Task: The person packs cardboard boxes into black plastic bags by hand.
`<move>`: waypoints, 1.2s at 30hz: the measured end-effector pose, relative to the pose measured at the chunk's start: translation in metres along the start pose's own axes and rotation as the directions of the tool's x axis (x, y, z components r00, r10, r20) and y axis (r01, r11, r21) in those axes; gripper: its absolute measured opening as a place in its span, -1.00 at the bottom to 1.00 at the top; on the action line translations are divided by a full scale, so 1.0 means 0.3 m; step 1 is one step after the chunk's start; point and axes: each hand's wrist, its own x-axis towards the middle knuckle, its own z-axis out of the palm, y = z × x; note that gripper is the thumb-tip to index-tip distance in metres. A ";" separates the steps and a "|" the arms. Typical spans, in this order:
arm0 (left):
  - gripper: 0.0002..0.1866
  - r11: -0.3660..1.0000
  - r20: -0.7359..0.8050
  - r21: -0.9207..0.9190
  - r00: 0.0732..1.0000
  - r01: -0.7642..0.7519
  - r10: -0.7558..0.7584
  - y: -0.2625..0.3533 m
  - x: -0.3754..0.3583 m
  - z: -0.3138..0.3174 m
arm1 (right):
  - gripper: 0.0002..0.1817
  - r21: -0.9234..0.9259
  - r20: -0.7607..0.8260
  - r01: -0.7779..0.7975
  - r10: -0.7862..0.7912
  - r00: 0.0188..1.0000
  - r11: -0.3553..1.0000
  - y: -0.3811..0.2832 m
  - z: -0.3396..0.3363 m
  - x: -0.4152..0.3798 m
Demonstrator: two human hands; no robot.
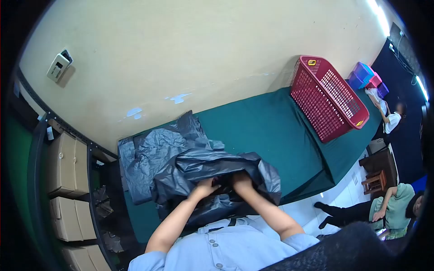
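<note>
A large black plastic bag point(181, 174) lies crumpled in front of me, its mouth facing my body. My left hand point(206, 188) is at the mouth of the bag, with its fingers curled on the dark plastic. Just to the right, my right hand point(242, 181) reaches inside the opening, and its fingers are hidden in the shadow of the bag. More black plastic sheets point(156, 147) lie folded and wrinkled under and behind the bag, on a table with a green cloth point(239, 128).
A dark red perforated basket point(323, 101) stands on the table's right part, near the wall. Colored bins point(361, 76) sit beyond it. Cardboard boxes point(68, 165) fill a rack at left. One person point(391, 203) sits at right; another point(392, 122) stands farther back.
</note>
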 end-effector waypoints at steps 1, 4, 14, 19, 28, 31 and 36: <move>-0.27 0.969 -0.147 0.237 0.983 -0.071 0.108 -0.043 0.050 0.042 | -0.61 0.022 -0.110 0.156 -0.153 0.982 0.987 -0.050 -0.035 -0.034; -0.18 0.984 0.053 0.170 0.997 0.048 -0.058 -0.123 0.219 0.007 | 0.13 -0.023 0.509 0.221 -0.179 0.842 0.975 -0.001 0.002 -0.156; -0.09 0.947 0.033 0.301 0.991 0.115 -0.131 0.136 0.448 0.069 | -0.33 0.592 0.464 0.007 -0.348 0.814 0.806 0.276 -0.364 0.118; -0.14 0.596 0.192 0.789 0.981 -0.151 -0.006 0.122 0.297 0.306 | -0.16 0.560 -0.111 -0.166 0.273 0.956 0.811 0.482 -0.420 0.439; -0.63 0.985 -0.317 0.087 0.933 -0.149 0.169 0.184 0.388 0.116 | -0.59 -0.015 -0.031 0.165 -0.166 0.986 0.986 0.285 -0.300 0.285; -0.14 0.863 -0.107 0.041 0.861 0.503 -0.497 0.013 0.350 -0.019 | 0.08 -0.339 0.326 -0.050 0.168 0.930 0.939 0.326 -0.279 0.247; -0.24 0.759 -0.174 0.426 0.867 0.493 -0.466 -0.097 0.330 -0.042 | 0.19 -0.340 0.395 -0.099 0.238 0.887 0.935 0.527 -0.188 0.347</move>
